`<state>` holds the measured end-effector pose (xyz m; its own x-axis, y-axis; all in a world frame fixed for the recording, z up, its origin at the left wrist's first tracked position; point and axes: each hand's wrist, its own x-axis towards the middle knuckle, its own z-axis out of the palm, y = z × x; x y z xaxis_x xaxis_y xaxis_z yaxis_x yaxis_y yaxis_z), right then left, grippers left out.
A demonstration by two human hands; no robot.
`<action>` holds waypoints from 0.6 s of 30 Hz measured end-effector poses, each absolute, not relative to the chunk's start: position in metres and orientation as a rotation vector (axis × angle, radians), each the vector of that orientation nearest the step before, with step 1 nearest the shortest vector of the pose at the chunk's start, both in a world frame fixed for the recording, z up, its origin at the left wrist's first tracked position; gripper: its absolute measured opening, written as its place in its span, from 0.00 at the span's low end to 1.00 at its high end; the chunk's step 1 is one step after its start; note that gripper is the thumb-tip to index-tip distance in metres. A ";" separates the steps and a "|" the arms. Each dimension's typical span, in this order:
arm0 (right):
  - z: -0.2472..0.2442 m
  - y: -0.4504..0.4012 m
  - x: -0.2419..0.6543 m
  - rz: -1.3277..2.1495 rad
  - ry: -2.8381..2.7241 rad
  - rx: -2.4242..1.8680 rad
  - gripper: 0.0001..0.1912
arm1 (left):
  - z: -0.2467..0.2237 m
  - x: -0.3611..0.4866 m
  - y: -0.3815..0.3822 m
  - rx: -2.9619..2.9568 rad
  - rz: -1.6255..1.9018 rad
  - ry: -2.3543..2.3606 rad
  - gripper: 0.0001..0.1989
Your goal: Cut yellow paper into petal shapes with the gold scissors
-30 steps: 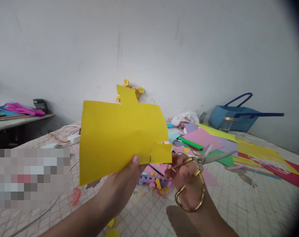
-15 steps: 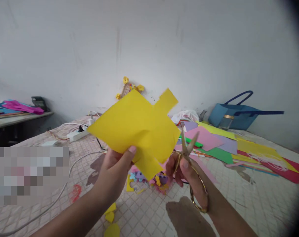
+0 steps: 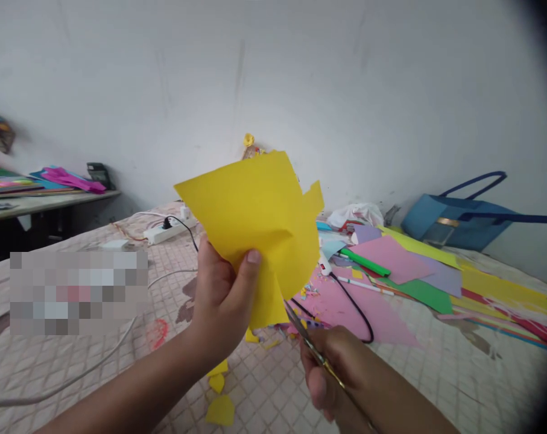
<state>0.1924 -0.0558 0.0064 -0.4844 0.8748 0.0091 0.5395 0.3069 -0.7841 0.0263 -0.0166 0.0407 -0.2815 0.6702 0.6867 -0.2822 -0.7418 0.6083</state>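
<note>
My left hand [image 3: 228, 295] pinches the lower part of a large yellow sheet [image 3: 259, 211], thumb in front and fingers behind. The sheet is held up above the table, slightly curved, with a cut tab at its right edge and another at its bottom. In my right hand [image 3: 341, 374] are gold-handled scissors [image 3: 316, 349], seen nearly edge-on, their blades pointing up and left. The blade tips are close to the sheet's lower right edge; whether they touch it I cannot tell. Small yellow scraps [image 3: 220, 410] lie on the table below.
Coloured sheets [image 3: 391, 259] and a green marker [image 3: 366, 262] lie at the right, with a blue bag [image 3: 458, 220] behind them. A power strip [image 3: 169, 230] and a white cable [image 3: 119, 340] are at the left. A black cable [image 3: 359, 313] loops near my right hand.
The yellow sheet has turned and tilted in my left hand. My right hand has lowered and rotated, bringing the scissors from upright with spread blades to slanting toward the sheet's lower edge. The view has shifted left.
</note>
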 end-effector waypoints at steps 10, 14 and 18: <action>0.004 -0.051 0.179 1.066 -1.976 -1.255 0.30 | 0.037 0.034 -0.025 1.340 2.040 0.596 0.11; 0.008 -0.053 0.177 1.207 -1.893 -1.280 0.32 | 0.036 0.036 -0.026 1.344 2.031 0.591 0.13; 0.013 -0.055 0.175 1.349 -1.807 -1.245 0.30 | 0.034 0.036 -0.025 1.369 2.047 0.608 0.14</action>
